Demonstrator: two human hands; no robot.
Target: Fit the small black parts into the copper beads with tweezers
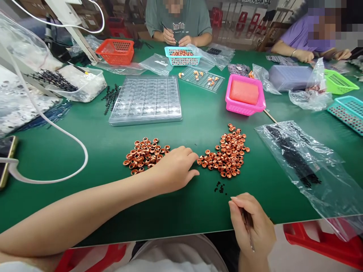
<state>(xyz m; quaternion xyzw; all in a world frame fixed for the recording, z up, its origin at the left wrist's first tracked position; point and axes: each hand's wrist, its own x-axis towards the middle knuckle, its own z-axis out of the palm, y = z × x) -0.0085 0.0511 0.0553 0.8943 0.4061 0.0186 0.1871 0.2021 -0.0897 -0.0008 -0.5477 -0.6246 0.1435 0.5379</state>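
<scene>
My left hand (177, 168) reaches across the table between two piles of small copper-coloured cups with holes. Its fingertips are at the left edge of the right pile of cups (232, 151), and its thumb stands apart from the fingers. I see nothing held in it. The left pile of cups (146, 153) lies partly behind this hand and wrist. My right hand (252, 226), near the table's front edge, is closed around slim metal tweezers (250, 236), whose tips are hidden. Tiny black pieces (220, 187) are scattered just above my right hand.
A clear compartment box (146, 100) and a pink basket (245, 94) stand farther back. A plastic bag of black parts (295, 158) lies right. A white cable (70, 132) loops at left, near a phone (8, 158). Two people (178, 22) sit opposite.
</scene>
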